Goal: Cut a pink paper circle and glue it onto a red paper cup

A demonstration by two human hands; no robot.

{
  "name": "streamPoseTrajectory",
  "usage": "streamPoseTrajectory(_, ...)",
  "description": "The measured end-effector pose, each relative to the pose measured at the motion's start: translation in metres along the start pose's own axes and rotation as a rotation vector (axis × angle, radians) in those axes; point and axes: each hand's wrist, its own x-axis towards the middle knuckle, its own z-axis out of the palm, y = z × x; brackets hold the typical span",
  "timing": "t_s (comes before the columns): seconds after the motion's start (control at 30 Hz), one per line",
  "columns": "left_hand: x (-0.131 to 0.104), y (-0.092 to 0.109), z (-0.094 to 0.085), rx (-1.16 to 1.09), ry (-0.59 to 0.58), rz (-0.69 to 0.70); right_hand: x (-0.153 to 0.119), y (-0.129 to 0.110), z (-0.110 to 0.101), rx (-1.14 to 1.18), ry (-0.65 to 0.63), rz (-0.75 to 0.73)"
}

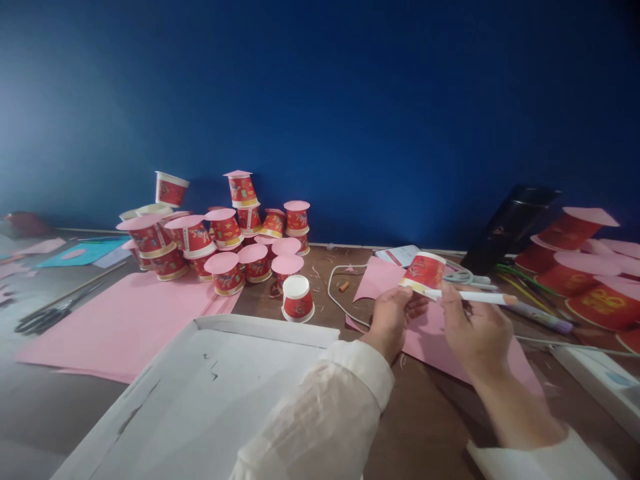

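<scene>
1. The red printed paper cup with a pale base is in the air beyond and to the right of the shallow white cardboard tray; it tilts, base upward.
2. The left hand has thumb and fingers clamped on the cup's lower rim, apparently to steady it while leaving its printed side uncovered.
3. The right hand has thumb and fingers together on a slim white pen-like stick with a tan end. That tan end points away from the cup; the other end lies close to the cup's rim, and whether they touch I cannot tell.
4. Beneath both hands, right of the tray, lies a pink paper sheet, perhaps put there as a work surface.
5. Just beyond the tray's far edge, one red cup with a bare white base stands upside down.
6. Farther beyond the tray is a cluster of upside-down red cups, many topped with pink paper discs; the flat bases seem to give the discs support.
7. Left of the tray lies a pile of large pink paper sheets.
8. Far right of the tray stand a black cylindrical bottle and more disc-topped red cups.
</scene>
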Motion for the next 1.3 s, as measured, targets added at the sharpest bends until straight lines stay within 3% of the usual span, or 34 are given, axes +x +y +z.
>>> streamPoseTrajectory(0.7, 0.0031, -0.0030, -0.0027, 0.018, -0.040, 0.009, -0.0003, -0.0013, 0.0007, -0.005, -0.014, -0.042)
streamPoseTrajectory(0.97, 0.0016, -0.0026, -0.0014, 0.014, -0.020, 0.013, 0.0035, -0.0033, -0.0066, 0.016, 0.024, 0.070)
streamPoseTrajectory(1.3, 0.0018, -0.0025, -0.0007, 0.028, -0.014, 0.008, 0.0011, -0.0036, -0.0024, 0.001, -0.022, 0.072)
